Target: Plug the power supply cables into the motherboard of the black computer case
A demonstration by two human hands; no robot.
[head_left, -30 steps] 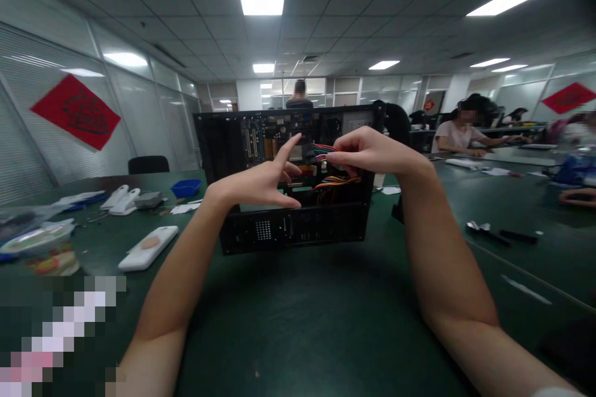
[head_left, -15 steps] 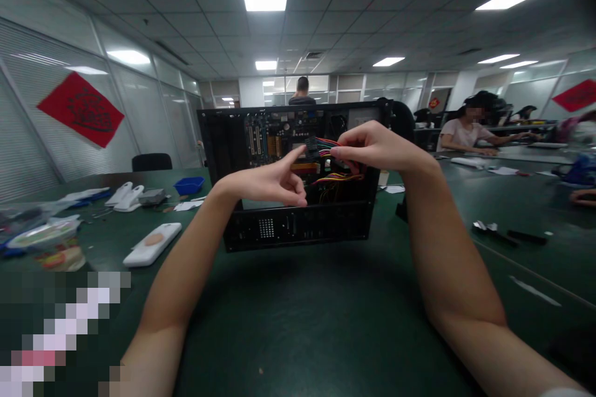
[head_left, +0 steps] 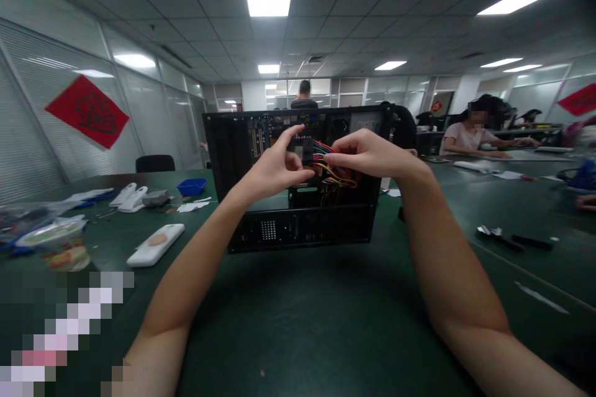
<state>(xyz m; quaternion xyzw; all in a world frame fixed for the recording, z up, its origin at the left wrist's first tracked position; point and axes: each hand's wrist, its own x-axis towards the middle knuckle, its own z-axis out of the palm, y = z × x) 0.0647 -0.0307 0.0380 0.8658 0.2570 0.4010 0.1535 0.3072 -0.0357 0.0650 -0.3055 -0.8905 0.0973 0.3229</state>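
A black open computer case (head_left: 302, 226) stands on its side in front of me, its motherboard (head_left: 259, 136) facing me. My right hand (head_left: 367, 152) pinches a bundle of multicoloured wires (head_left: 321, 149) that ends in a wide black power connector (head_left: 308, 150). The connector lies in front of the board; whether it is seated in a socket I cannot tell. My left hand (head_left: 274, 164) is just left of the connector, index finger stretched up along the board and thumb apart from it, with nothing visibly held. Yellow and red wires (head_left: 342, 180) hang below the right hand.
Left on the green table (head_left: 298, 322) are a white box-like device (head_left: 156, 245), a blue tray (head_left: 192, 186) and a plastic food cup (head_left: 63, 245). Dark strips (head_left: 531, 242) lie at right. A person (head_left: 475, 130) sits at the far right; another person (head_left: 304, 96) is behind the case.
My left hand has turned upward, its index finger rising along the board. The connector and its wires, held by my right hand, now stand more upright. The view has shifted slightly.
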